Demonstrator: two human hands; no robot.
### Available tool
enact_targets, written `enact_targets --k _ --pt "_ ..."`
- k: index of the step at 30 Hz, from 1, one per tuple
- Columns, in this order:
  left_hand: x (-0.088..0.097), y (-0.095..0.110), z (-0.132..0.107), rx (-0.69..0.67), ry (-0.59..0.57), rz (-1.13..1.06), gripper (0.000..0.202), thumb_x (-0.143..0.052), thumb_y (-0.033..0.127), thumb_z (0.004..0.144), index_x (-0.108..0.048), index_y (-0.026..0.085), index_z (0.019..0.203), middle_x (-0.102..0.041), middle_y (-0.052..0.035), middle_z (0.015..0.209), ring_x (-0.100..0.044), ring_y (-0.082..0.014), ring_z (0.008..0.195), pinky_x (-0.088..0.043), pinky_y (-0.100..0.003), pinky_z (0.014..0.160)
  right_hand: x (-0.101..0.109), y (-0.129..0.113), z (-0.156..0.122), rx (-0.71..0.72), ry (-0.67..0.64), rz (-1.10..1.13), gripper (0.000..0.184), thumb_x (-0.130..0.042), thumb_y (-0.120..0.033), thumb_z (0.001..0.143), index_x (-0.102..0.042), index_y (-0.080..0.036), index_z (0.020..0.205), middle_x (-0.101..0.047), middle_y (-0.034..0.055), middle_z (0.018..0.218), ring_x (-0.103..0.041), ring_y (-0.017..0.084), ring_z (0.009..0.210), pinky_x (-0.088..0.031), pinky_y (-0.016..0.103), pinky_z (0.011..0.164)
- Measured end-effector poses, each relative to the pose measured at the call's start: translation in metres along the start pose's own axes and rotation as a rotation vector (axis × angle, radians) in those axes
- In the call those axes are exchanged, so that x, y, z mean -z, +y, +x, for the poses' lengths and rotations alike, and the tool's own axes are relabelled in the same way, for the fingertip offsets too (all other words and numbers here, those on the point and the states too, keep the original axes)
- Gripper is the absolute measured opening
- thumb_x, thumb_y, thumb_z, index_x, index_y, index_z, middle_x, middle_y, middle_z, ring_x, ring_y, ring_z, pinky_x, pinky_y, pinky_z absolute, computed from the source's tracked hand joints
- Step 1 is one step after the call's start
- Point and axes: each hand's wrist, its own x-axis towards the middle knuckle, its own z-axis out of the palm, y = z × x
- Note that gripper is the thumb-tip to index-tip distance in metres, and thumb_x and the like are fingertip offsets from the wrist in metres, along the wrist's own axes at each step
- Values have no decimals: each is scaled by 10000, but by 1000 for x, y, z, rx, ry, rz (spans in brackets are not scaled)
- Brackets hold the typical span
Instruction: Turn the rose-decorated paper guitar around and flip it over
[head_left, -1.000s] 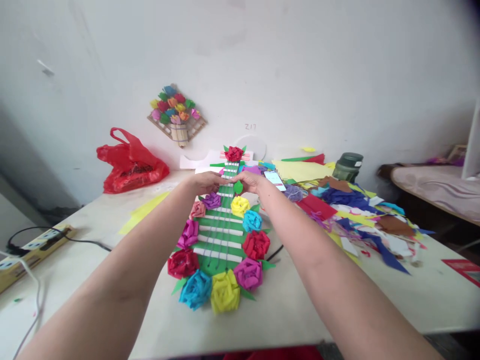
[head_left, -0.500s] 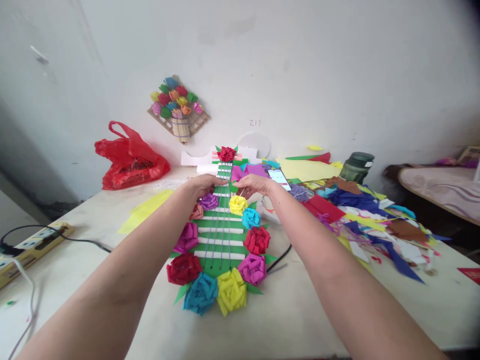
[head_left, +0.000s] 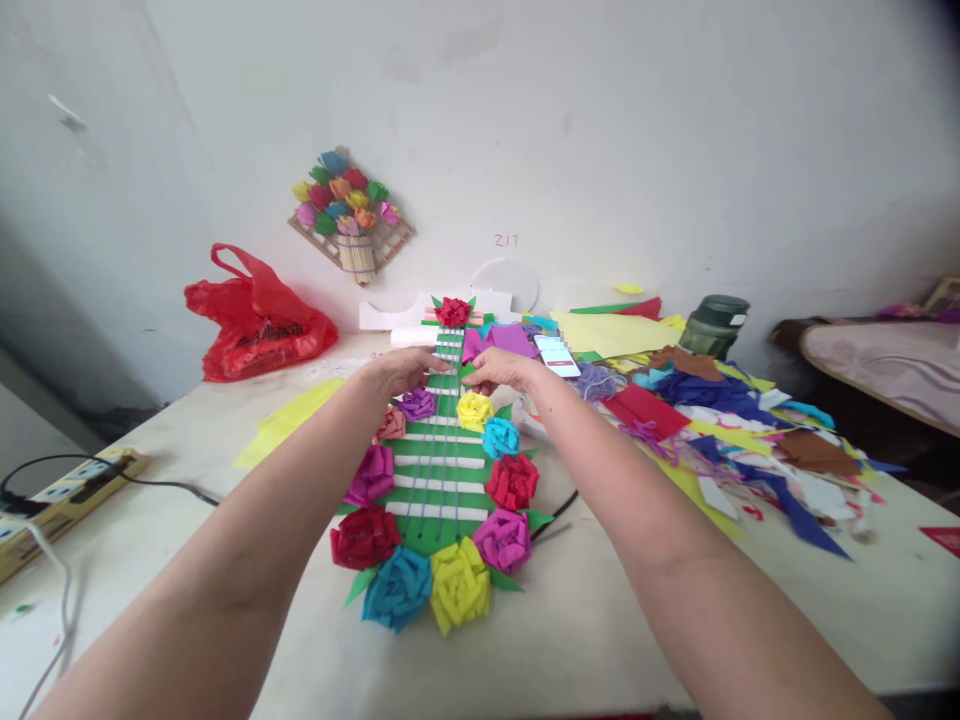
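Note:
A green paper guitar [head_left: 442, 475] lies on the table, its neck pointing away from me. White strips cross it and thin grey strings run along its length. Crumpled paper flowers edge its body, among them a yellow flower [head_left: 475, 411] and a purple flower [head_left: 417, 404]. A red flower [head_left: 453, 312] tops the neck. My left hand [head_left: 405, 370] is closed at the neck's left edge, fingertips reaching over the strings. Opposite it, my right hand [head_left: 499, 369] is closed with its fingertips at a green paper leaf [head_left: 466, 371] on the neck's right edge. Both thumbs are partly hidden.
Paper scraps [head_left: 712, 400] and grey yarn [head_left: 596, 381] spread over the right side. A phone [head_left: 557, 356] and a green-lidded jar [head_left: 715, 325] stand farther back. On the left are a red plastic bag [head_left: 262, 320], yellow paper [head_left: 289, 425] and a power strip [head_left: 71, 510].
My right hand's fingers have shifted slightly left and curled closer to the guitar's neck. The left hand stays nearly where it was. The view has shifted a little.

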Motion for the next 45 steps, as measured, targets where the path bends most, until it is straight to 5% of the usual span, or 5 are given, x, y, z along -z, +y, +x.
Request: enact_targets --k 5,10,35,40,45 --pt "-6 0 -3 8 120 146 1279 -861 173 354 -221 248 1459 -655 -98 1075 -634 -254 908 -462 -328 737 -3 1 0 -36 25 16 248 -803 -156 570 -576 -131 471 -585 15 404 -528 95 379 -451 171 385" --pt "-16 -8 2 -145 228 321 1472 -889 229 261 -68 206 1483 -520 -174 1304 -432 -325 1234 -396 -374 913 -8 0 1 -49 56 53 279 -823 -162 503 -552 -146 437 -563 2 372 -515 101 367 -428 170 361" --pt "-14 -14 3 -322 208 355 1328 -867 203 304 -213 201 1460 -570 -125 1229 -440 -310 1219 -367 -371 960 -14 11 0 -296 61 338 160 -621 -121 724 -584 -126 568 -582 18 438 -514 106 388 -400 198 420" --pt "-13 -13 3 -216 100 236 1301 -828 182 390 -124 250 1483 -618 -101 1133 -565 -270 1026 -438 -342 817 -11 8 0 -298 7 275 227 -570 -255 806 -605 -124 624 -601 35 475 -527 122 416 -414 222 442" --pt "-17 -4 -2 -47 239 328 1111 -746 253 520 -170 274 1470 -574 -119 1203 -583 -239 881 -420 -325 700 -2 11 5 -245 -52 254 189 -657 -278 729 -616 -127 623 -624 45 501 -557 137 458 -456 240 490"
